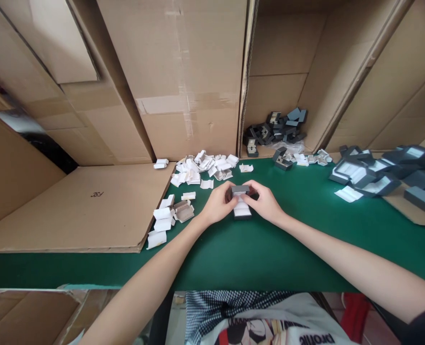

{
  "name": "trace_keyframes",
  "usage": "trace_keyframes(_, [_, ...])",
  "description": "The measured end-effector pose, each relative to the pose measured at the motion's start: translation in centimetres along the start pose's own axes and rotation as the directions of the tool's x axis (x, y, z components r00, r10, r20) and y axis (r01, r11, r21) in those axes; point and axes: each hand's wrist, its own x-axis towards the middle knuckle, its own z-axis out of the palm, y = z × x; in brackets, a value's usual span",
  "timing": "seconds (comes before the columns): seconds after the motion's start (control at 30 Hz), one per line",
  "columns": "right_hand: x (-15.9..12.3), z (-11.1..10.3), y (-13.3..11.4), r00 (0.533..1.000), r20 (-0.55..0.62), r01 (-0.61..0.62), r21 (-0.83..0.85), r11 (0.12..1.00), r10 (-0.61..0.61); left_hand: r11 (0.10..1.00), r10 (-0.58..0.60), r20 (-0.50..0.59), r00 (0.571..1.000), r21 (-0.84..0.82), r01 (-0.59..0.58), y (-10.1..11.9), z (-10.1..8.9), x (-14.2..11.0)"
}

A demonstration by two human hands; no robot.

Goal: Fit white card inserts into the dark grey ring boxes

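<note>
A small dark grey hinged box (pixel 242 215) stands lid-up on the green table, with a folded white card insert (pixel 242 207) showing inside it. My left hand (pixel 219 203) grips the box from its left side, thumb on the white insert. From the other side my right hand (pixel 263 201) grips it too, its thumb also pressed at the insert. Both hands are closed around the upper part of the box, and some fingers are hidden behind it.
Folded white card pieces (pixel 205 167) lie heaped beyond my hands, with more (pixel 164 218) to the left. Open grey boxes (pixel 371 167) are piled at the right. A large carton holds more dark boxes (pixel 277 129). A cardboard sheet (pixel 76 206) covers the table's left.
</note>
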Motion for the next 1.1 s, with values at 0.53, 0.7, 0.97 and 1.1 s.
trace_keyframes(0.53, [-0.3, 0.1, 0.0, 1.000, -0.012, -0.023, -0.032, 0.999, 0.023, 0.998, 0.024, -0.057, 0.998, 0.068, -0.020, -0.6, 0.3, -0.2])
trace_keyframes(0.7, [-0.4, 0.2, -0.1, 1.000, -0.012, 0.008, -0.087, 0.996, -0.009, 0.999, -0.004, -0.053, 0.999, 0.038, 0.006, -0.8, 0.4, -0.1])
trace_keyframes(0.97, [0.5, -0.7, 0.0, 0.995, 0.018, 0.100, -0.143, 0.985, -0.098, 1.000, -0.002, -0.032, 0.999, 0.025, 0.003, -0.7, 0.1, 0.1])
trace_keyframes(1.1, [2.2, -3.6, 1.3, 0.998, -0.032, 0.040, -0.228, 0.973, -0.049, 0.998, -0.038, -0.037, 0.999, -0.043, 0.037, -1.0, 0.2, 0.3])
